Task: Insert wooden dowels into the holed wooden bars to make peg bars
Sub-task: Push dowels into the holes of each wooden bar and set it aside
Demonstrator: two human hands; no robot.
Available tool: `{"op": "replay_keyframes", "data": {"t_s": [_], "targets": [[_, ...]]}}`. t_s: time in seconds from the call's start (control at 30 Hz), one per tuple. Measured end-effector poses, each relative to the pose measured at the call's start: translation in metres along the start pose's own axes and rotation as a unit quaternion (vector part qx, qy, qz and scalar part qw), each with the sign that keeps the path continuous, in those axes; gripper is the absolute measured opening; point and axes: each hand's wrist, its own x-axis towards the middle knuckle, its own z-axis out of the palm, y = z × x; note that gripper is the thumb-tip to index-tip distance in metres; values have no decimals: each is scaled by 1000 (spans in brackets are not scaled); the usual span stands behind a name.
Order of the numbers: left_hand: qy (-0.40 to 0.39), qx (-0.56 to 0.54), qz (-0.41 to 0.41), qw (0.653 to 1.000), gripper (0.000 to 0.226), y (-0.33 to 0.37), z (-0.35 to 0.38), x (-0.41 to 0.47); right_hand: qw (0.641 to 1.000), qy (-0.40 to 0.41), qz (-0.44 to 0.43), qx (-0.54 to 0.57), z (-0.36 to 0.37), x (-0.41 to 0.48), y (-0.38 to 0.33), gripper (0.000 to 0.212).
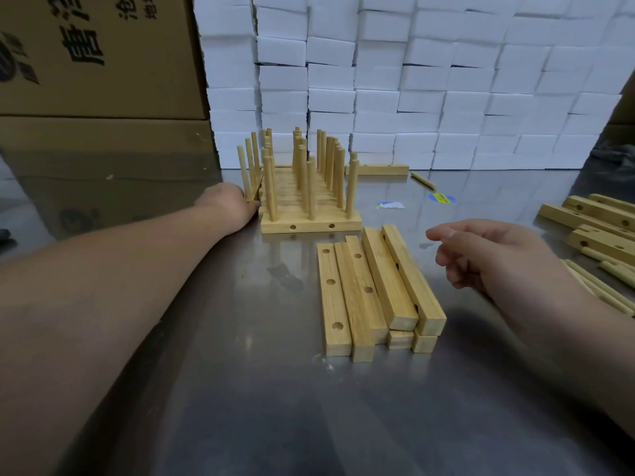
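Steel counter (240, 389), white boxes (412, 80) behind. Peg bars (311, 214) stand finished (several rows deep). Just in front of them, bars (364, 290) lie unpegged; far right, more bars and dowels (604, 290). Left hand (228, 207) at their left end, grip hidden; right hand (491, 255) front-right, loose, empty.

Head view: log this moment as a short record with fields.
left hand: against the left side of the finished peg bars; fingers hidden
right hand: in the air, loosely curled, holding nothing
finished peg bars: rows side by side, dowels standing
empty holed bars: piled in front of them, no dowels in
loose dowels: right edge, beside more bars
surface: metal table
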Motion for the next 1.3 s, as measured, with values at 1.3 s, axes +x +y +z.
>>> {"op": "replay_keyframes", "data": {"t_s": [1.3], "targets": [[175,-165,-26,970,21,7,-15,-80,819,9,49,-572,-47,28,3,39]]}}
